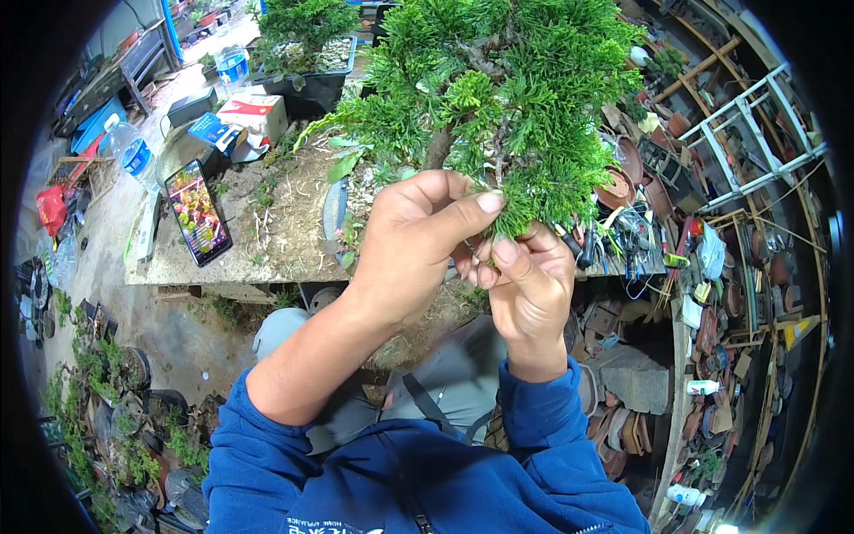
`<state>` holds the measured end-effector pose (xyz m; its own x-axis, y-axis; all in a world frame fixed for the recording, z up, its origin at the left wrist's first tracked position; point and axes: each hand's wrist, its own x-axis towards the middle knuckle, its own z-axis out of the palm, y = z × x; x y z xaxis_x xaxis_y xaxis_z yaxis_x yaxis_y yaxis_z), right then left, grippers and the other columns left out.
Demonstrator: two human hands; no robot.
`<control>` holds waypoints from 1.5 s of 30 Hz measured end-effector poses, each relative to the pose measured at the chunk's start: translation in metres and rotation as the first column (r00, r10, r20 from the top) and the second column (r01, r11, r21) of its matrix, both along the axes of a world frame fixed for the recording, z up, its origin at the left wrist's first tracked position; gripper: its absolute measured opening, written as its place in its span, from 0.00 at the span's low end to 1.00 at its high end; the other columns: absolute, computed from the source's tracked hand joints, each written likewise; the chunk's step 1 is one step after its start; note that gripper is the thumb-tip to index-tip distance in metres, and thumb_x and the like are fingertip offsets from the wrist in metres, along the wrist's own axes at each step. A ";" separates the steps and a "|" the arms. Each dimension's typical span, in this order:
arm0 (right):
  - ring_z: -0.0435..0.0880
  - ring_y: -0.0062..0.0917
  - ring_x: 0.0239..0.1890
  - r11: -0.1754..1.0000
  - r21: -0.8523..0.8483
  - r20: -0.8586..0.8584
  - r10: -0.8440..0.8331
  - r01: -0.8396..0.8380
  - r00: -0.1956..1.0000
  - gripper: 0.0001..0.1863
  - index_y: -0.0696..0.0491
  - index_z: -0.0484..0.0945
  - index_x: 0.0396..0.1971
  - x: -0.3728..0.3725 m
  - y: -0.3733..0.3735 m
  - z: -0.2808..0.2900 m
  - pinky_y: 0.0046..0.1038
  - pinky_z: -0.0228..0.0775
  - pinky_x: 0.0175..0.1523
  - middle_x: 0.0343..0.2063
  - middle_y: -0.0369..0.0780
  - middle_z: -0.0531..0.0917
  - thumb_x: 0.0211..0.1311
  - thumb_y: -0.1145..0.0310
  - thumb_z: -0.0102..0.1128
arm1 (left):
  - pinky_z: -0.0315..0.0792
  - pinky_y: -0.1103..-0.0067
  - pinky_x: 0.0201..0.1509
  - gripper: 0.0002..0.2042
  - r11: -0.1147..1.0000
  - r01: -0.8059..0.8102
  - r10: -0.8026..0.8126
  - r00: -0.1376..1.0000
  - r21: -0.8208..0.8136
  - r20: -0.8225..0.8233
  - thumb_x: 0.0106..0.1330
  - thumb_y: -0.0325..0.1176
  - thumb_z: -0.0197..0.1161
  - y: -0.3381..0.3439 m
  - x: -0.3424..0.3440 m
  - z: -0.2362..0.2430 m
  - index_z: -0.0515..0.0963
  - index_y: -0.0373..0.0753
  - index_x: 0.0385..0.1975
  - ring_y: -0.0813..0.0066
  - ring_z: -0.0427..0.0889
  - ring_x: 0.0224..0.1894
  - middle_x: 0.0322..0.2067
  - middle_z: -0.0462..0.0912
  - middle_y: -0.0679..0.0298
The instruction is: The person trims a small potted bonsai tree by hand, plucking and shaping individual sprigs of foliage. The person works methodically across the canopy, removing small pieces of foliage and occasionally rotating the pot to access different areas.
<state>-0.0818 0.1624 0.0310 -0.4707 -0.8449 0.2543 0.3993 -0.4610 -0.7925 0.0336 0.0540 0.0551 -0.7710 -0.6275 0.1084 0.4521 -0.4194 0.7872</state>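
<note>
A bonsai conifer with dense green scale foliage and a brown trunk stands on the workbench. Both hands are at a low sprig of its foliage, close together. My left hand is closed, thumb pressed against the sprig at the tree's lower front, its other fingers curled behind. My right hand pinches the sprig just right of and below the left thumb, fingers curled. The exact twig between the fingertips is partly hidden.
A phone, water bottles, boxes and a potted tree lie left and behind. Hand tools and stacked pots crowd the right, beside a metal ladder. Several plants line the lower left floor.
</note>
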 end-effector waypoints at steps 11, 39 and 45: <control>0.85 0.26 0.26 0.998 0.017 0.110 0.054 -0.057 0.992 0.13 0.62 0.83 0.48 -0.009 0.006 0.003 0.26 0.80 0.36 0.33 0.49 0.88 0.63 0.79 0.70 | 0.67 0.85 0.26 0.07 0.965 -0.187 0.190 0.982 -0.185 0.002 0.72 0.31 0.68 0.004 0.002 -0.014 0.81 0.34 0.35 0.87 0.73 0.22 0.24 0.79 0.71; 0.84 0.25 0.23 0.998 0.006 0.105 0.063 -0.064 0.992 0.11 0.60 0.83 0.45 -0.002 0.008 -0.005 0.27 0.80 0.34 0.31 0.49 0.89 0.64 0.80 0.68 | 0.66 0.78 0.27 0.09 0.525 -0.489 0.279 0.872 -0.697 -0.402 0.68 0.24 0.65 -0.015 0.013 -0.009 0.78 0.33 0.24 0.78 0.75 0.25 0.22 0.78 0.64; 0.84 0.21 0.25 0.998 0.056 -0.002 0.012 -0.012 1.000 0.06 0.63 0.82 0.40 0.011 0.008 -0.003 0.23 0.78 0.34 0.31 0.47 0.89 0.64 0.81 0.67 | 0.71 0.79 0.38 0.18 0.939 -0.142 0.142 0.990 -0.315 -0.022 0.74 0.44 0.59 -0.013 0.022 -0.007 0.82 0.32 0.35 0.77 0.78 0.32 0.33 0.83 0.63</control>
<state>-0.0709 0.1704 0.0279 -0.4603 -0.8633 0.2070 0.4028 -0.4109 -0.8178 0.0558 0.0405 0.0486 -0.6767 -0.6644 0.3174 0.4879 -0.0817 0.8691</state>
